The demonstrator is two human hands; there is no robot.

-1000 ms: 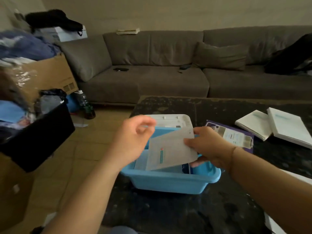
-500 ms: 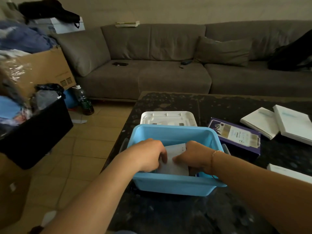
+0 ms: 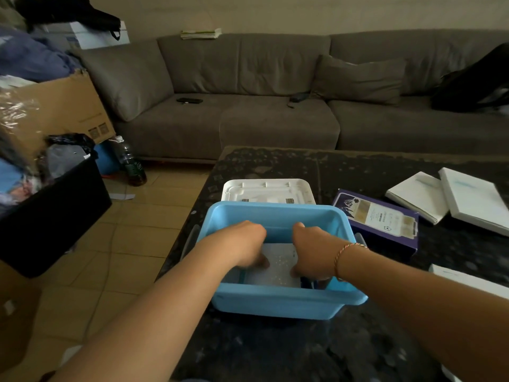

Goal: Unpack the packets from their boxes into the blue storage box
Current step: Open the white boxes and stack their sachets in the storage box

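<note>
Hands reach down together into the blue storage box [image 3: 275,216] on the dark surface [image 3: 275,351]: the left hand [image 3: 245,245] and right hand [image 3: 314,250] press on either side of a white packet [image 3: 278,264] lying flat inside, though whether each grip pinches the packet or merely rests on it cannot be told, since the fingers are hidden. A white lid [image 3: 267,190] lies just behind the box, and a purple packet box [image 3: 377,219] sits beside it. The packet could buckle or wedge against the wall if pushed unevenly.
</note>
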